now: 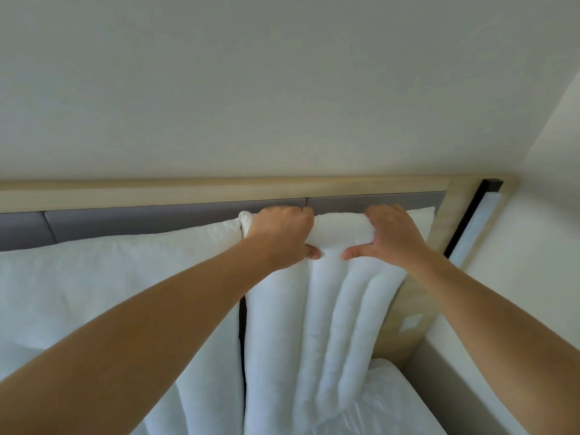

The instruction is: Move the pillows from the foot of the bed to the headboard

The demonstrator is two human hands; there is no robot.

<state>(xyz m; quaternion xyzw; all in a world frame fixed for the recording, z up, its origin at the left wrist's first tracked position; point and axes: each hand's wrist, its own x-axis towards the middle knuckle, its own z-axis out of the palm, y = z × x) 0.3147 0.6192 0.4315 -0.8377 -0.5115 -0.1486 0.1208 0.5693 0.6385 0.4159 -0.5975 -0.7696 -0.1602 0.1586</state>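
Note:
A white ribbed pillow [332,324] stands upright against the headboard [175,215] on the right side of the bed. My left hand [279,233] grips its top edge near the left corner, and my right hand [392,233] grips the top edge further right, thumbs in front. A larger white pillow [110,293] leans against the headboard to the left, touching the ribbed one. Behind the ribbed pillow another white pillow corner [422,219] shows at the upper right.
The headboard has grey padded panels and a light wooden frame [219,186]. The white mattress sheet [386,403] lies at the lower right. A white wall and a ledge [502,309] close in on the right, with a dark strip [470,221] beside the frame.

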